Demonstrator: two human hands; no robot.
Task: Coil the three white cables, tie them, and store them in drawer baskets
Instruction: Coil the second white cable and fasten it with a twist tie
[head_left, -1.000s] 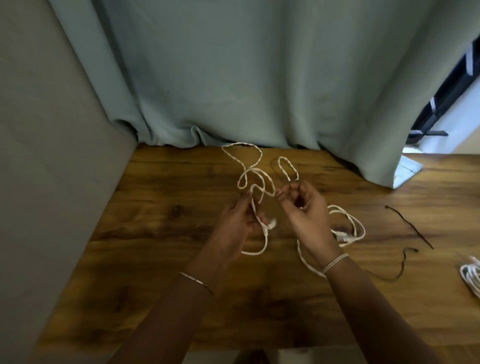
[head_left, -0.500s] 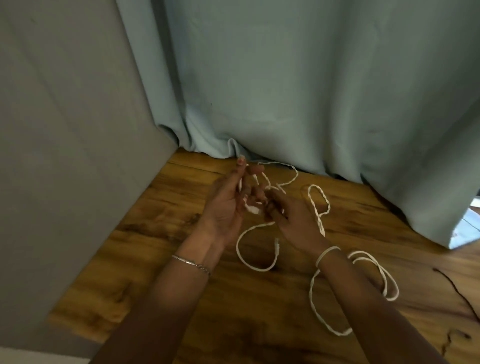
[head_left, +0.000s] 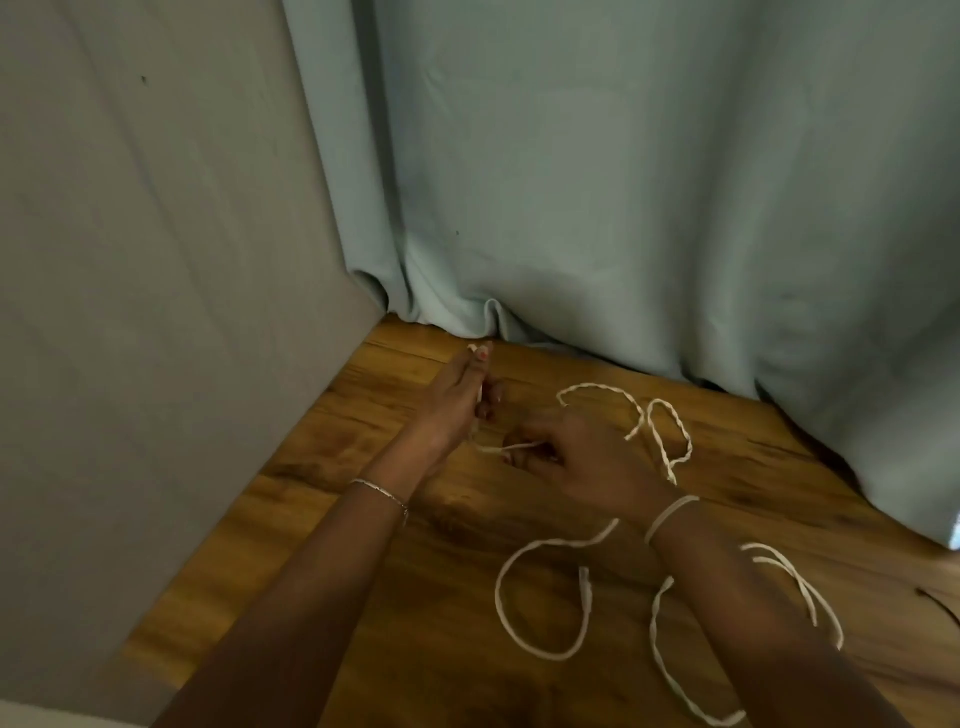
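Observation:
A long white cable (head_left: 540, 545) sprawls in loose loops over the wooden table (head_left: 363, 597). My left hand (head_left: 457, 400) is stretched toward the table's back left corner, its fingers closed on one end of the cable. My right hand (head_left: 582, 457), just to the right, pinches the same cable, and a short taut stretch runs between the two hands. Behind my right hand lies a twisted section of the cable (head_left: 670, 431). More loops trail under and right of my right forearm. No other white cables or drawer baskets are in view.
A grey wall panel (head_left: 156, 312) closes the table's left side. A pale blue-green curtain (head_left: 623, 182) hangs along the back and rests on the tabletop. A thin dark cord (head_left: 940, 603) shows at the right edge.
The view has swung left and nearer. My left hand has reached farther toward the back left corner, drawing the cable taut between the hands; the loop in front has slid right.

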